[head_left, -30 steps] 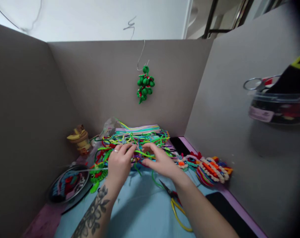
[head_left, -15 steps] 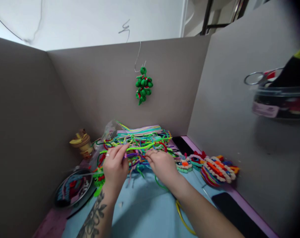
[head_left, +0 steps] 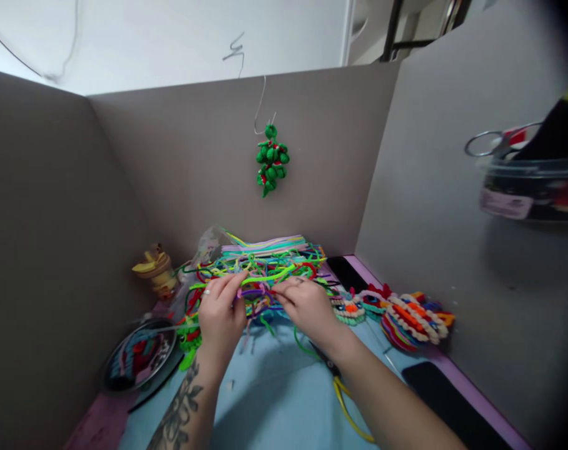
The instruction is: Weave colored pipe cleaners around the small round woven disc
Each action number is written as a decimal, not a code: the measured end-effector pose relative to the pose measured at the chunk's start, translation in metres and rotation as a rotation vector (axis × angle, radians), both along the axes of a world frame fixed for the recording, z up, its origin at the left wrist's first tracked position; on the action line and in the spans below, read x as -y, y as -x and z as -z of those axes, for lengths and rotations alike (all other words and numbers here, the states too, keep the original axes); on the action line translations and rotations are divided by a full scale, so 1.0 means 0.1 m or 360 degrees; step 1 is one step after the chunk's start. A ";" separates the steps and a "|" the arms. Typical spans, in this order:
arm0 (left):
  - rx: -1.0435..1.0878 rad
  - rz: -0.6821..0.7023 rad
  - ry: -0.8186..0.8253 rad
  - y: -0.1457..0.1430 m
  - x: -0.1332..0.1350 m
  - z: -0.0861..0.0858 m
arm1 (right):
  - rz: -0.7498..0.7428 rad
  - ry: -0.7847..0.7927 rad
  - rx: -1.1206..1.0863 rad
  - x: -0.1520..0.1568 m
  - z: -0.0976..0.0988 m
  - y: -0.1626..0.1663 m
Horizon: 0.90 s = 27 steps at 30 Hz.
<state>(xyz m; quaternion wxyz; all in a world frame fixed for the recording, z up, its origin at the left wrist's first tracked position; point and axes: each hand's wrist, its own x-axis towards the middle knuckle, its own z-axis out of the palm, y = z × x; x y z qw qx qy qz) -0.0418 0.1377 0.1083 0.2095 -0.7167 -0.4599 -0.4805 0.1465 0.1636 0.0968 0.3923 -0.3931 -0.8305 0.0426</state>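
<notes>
A tangled heap of coloured pipe cleaners [head_left: 265, 265] lies at the back of a light blue mat [head_left: 269, 400]. My left hand [head_left: 221, 312], a ring on one finger, pinches strands at the heap's front edge. My right hand [head_left: 305, 306] is closed on strands beside it, fingertips almost meeting the left's. Between them runs a purple pipe cleaner [head_left: 256, 292], with a lime green one just above. Which strand each hand holds is hard to tell.
Grey partition walls enclose the desk on three sides. A green woven ornament [head_left: 271, 159] hangs from a wire hook. A round tin [head_left: 138, 356] sits left, a yellow figurine [head_left: 155, 270] behind it. Colourful woven pieces [head_left: 406, 319], yellow-handled scissors [head_left: 343, 390] and a black phone [head_left: 448, 403] lie right.
Both hands have shifted slightly toward the heap and lifted strands from its front; a lime green strand now arches higher between them. The view tilted a little.
</notes>
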 end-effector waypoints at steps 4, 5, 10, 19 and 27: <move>0.0007 0.0070 0.0070 -0.03 -0.01 0.02 | 0.0017 -0.0244 -0.0286 0.01 0.03 0.03; -0.0003 0.0071 0.0082 -0.03 -0.01 0.02 | 0.0015 -0.0259 -0.0336 0.01 0.03 0.04; -0.0140 -0.0007 0.0069 -0.03 -0.02 0.03 | -0.0087 -0.0049 -0.0525 0.01 0.03 0.07; -0.0430 -0.0162 0.0105 -0.10 -0.04 0.04 | -0.0186 0.0195 -0.0651 0.05 -0.01 0.09; -0.0574 -0.0285 0.0044 -0.17 -0.02 0.06 | -0.0282 0.0150 -0.0453 0.08 0.01 0.16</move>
